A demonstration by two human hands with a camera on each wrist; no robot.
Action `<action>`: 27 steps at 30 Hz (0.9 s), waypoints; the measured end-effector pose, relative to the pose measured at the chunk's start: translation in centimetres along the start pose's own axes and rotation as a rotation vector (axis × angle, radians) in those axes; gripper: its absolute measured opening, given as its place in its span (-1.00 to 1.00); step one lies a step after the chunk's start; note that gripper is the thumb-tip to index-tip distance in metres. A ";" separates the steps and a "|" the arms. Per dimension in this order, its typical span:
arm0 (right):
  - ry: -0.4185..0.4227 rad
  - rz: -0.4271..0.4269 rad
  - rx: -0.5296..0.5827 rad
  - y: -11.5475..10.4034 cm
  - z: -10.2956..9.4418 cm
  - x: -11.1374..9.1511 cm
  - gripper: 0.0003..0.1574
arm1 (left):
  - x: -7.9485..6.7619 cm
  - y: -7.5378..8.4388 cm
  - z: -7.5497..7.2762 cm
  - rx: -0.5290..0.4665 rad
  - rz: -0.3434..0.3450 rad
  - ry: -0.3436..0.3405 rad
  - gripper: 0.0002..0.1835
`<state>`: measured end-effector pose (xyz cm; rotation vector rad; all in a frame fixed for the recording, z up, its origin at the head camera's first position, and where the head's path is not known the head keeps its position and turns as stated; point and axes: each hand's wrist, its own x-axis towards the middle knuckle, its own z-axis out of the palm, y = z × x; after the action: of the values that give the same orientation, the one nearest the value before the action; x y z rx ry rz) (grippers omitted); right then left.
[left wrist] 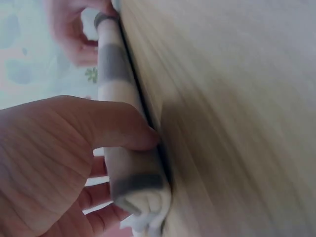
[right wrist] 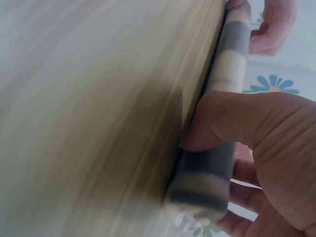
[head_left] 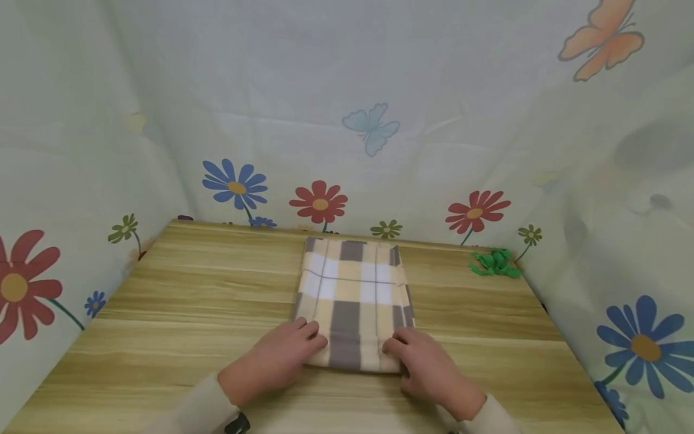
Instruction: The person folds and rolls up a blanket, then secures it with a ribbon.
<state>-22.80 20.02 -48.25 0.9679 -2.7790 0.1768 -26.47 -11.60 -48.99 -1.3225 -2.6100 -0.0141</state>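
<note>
A folded plaid cloth (head_left: 349,301) in cream, white and grey lies flat on the wooden table, its long side running away from me. At its near left corner my left hand (head_left: 282,355) grips the folded edge. The left wrist view shows that thumb (left wrist: 126,126) against the front of the fold, with the fingers behind it. My right hand (head_left: 431,367) holds the near right corner the same way, its thumb (right wrist: 207,123) low on the rounded edge in the right wrist view. Layers of the fold show at the cloth's end (left wrist: 143,205).
A crumpled green strip or ribbon bundle (head_left: 496,263) lies at the table's back right corner. Pale curtains (head_left: 347,66) printed with flowers and butterflies hang behind the table and along both sides. Wooden tabletop (head_left: 206,289) extends left and right of the cloth.
</note>
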 end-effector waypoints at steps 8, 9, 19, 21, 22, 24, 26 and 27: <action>0.026 0.033 0.052 1.1 0.0 -0.8 -0.47 | -1.2 -0.9 0.3 -0.101 -0.047 0.062 -0.58; 0.019 0.046 0.073 1.3 0.1 -0.9 -0.50 | -1.4 -1.0 0.4 -0.129 -0.054 0.081 -0.60; 0.013 0.202 0.528 4.8 0.2 -1.4 -0.81 | -2.3 -3.4 1.1 -0.697 -0.299 0.092 -0.89; -0.002 0.269 0.640 5.5 0.4 -1.1 -0.79 | -2.1 -4.0 1.3 -0.809 -0.380 0.083 -0.84; -0.006 0.304 0.677 5.7 0.5 -0.9 -0.75 | -2.0 -4.3 1.4 -0.841 -0.416 0.087 -0.82; -0.013 0.380 0.748 6.1 0.6 -0.5 -0.66 | -1.6 -4.7 1.6 -0.873 -0.484 0.104 -0.80; -0.007 0.440 0.793 6.4 0.8 0.0 -0.59 | -1.2 -4.9 1.6 -0.889 -0.547 0.125 -0.80; 0.002 0.473 0.799 6.4 0.8 0.3 -0.58 | -1.0 -4.9 1.7 -0.889 -0.574 0.136 -0.80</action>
<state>-27.14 24.73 -49.27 0.3757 -2.8944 1.4214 -30.13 -15.18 -50.38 -0.6118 -2.8324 -1.4149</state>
